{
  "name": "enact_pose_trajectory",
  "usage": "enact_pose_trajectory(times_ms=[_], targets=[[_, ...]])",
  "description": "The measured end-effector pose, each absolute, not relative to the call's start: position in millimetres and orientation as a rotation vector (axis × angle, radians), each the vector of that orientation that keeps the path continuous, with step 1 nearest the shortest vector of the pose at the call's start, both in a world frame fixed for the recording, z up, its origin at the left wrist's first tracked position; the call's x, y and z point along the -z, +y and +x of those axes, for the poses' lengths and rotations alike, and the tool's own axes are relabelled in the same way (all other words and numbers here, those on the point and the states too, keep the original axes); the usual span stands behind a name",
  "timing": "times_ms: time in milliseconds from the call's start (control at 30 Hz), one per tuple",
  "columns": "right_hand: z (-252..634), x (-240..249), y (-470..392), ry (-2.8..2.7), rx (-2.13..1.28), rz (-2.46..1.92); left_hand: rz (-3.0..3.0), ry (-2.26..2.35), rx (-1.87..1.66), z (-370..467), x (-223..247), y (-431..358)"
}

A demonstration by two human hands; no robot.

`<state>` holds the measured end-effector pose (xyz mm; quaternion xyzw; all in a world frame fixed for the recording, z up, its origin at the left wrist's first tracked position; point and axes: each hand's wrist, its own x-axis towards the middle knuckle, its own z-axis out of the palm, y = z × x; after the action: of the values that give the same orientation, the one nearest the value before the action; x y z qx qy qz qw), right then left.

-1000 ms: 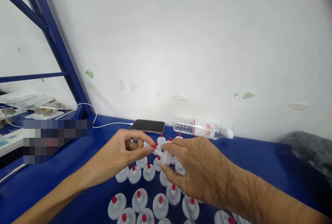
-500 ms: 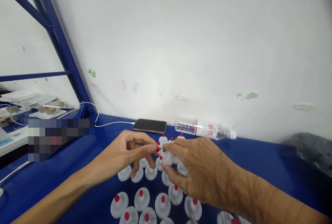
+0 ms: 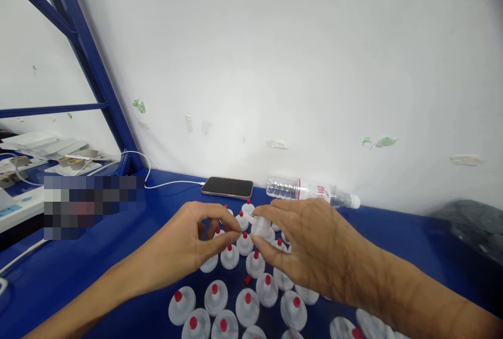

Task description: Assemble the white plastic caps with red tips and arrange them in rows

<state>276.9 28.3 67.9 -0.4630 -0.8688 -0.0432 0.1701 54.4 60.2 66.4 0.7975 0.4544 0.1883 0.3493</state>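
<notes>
My right hand holds a translucent dome-shaped plastic cup between thumb and fingers. The cup is tilted, its narrow white spout pointing left, and no red cap shows on it. Just left of the spout is my left hand, thumb and index fingertips pinched together with nothing visible between them. Beneath both hands stand several similar cups, each with a red cap on top, such as this capped cup. A loose red cap shows among them, below the hands. My right hand partly hides some cups.
A phone on a white cable lies by the wall, beside a water bottle on its side. A black plastic bag sits at the right. Blue frame posts, papers and a white power strip are at the left.
The red cap between my left fingertips is gone from them, and a loose red cap now shows lower down among the cups. My left hand has drawn slightly off the held cup's spout.
</notes>
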Motion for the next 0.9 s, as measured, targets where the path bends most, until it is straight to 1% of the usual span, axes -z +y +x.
enact_pose_trajectory(times_ms=[233, 433, 533, 733, 800, 900], targets=[[277, -76, 28, -2.453, 0.088, -1.304, 2.494, 1.148, -0.137, 70, -57, 55], [277, -78, 23, -2.456, 0.102, -1.315, 2.665, 1.288, 0.290, 94, -61, 52], [278, -81, 21, -2.448, 0.105, -1.325, 2.718, 1.326, 0.401, 97, -56, 54], [278, -84, 20, -2.427, 0.094, -1.315, 2.736, 1.265, 0.329, 87, -32, 60], [278, -85, 21, -2.423, 0.100, -1.314, 2.723, 1.272, 0.251, 85, -33, 59], [278, -86, 21, -2.420, 0.117, -1.320, 2.668, 1.266, 0.057, 80, -48, 56]])
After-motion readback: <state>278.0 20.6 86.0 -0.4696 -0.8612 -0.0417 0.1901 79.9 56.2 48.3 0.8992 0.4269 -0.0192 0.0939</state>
